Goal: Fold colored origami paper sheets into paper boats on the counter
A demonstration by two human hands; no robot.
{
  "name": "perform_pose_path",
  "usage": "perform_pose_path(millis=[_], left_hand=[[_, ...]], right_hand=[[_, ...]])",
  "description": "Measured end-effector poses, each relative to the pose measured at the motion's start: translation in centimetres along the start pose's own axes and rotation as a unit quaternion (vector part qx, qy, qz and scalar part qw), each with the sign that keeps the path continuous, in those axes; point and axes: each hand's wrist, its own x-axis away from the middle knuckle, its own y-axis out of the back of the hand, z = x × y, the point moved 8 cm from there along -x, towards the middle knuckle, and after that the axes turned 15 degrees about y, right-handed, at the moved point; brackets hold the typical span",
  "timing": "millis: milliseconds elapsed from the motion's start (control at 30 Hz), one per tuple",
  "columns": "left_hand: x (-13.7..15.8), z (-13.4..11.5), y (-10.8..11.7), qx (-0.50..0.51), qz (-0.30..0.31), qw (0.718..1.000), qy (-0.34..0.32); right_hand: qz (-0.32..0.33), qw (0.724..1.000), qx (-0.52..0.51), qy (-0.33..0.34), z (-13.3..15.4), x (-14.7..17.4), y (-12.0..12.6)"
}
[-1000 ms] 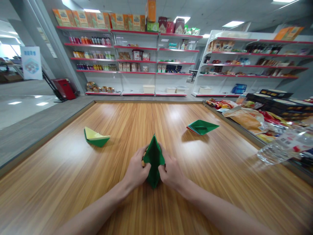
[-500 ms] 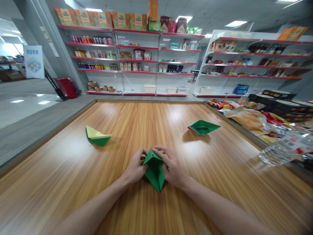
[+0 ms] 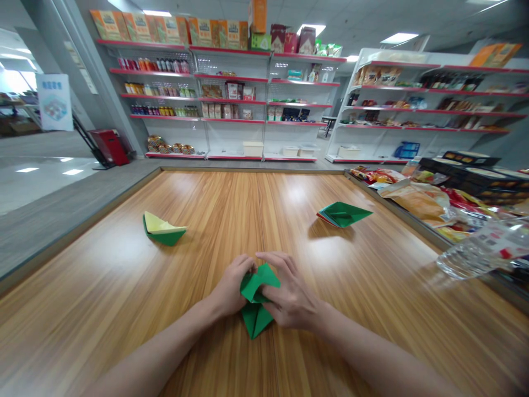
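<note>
Between my hands, near the middle of the wooden table (image 3: 198,353), is a folded piece of green paper (image 3: 258,320). Its upper part bulges toward me, and its lower part ends in a point. My left hand (image 3: 235,284) grips the paper's left side with curled fingers. From the right, my right hand (image 3: 293,295) pinches it, a finger tucked under the raised upper flap and the index finger stretched over the top edge. A yellow and green folded paper boat (image 3: 164,231) rests farther off on the left. Another green folded paper piece (image 3: 344,214) lies to the right.
Snack packets (image 3: 417,201), black boxes (image 3: 475,179) and a clear plastic bottle (image 3: 475,253) lie along the right side. Beyond the table's raised far edge stand shelves (image 3: 233,121) of goods. A red box-shaped object (image 3: 109,148) stands on the floor at left.
The upper part of the green paper has been folded over and opened toward me, and its lower point has swung left. My right fingers have moved onto the flap.
</note>
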Motion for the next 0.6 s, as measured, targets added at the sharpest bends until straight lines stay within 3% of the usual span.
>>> perform_pose_path(millis=[167,233,300,367,467,533,600], left_hand=[[0.2,-0.8,-0.3,0.060,0.065,0.996,0.005],[0.1,-1.3,0.0,0.123,0.103,0.987,0.021],[0.0,-1.9,0.6,0.205,0.132,0.969,0.034],[-0.1,-2.5,1.5,0.279,0.133,0.950,0.031],[0.2,-3.3,3.1,0.279,0.077,0.957,-0.011],[0.5,-4.1,3.4,0.218,0.061,0.973,-0.043],[0.7,-4.4,3.0,0.179,0.077,0.980,-0.051]], right_hand=[[-0.011,0.998,-0.062,-0.008,0.2,-0.5,0.4],[-0.043,0.988,-0.122,-0.079,-1.1,-0.4,0.9],[-0.089,0.958,-0.193,-0.192,-3.2,0.4,1.1],[-0.139,0.902,-0.269,-0.308,-5.1,1.7,0.6],[-0.188,0.767,-0.417,-0.450,-6.6,3.9,-1.9],[-0.203,0.678,-0.497,-0.502,-6.5,5.0,-3.7],[-0.213,0.629,-0.535,-0.523,-6.4,5.6,-4.7]])
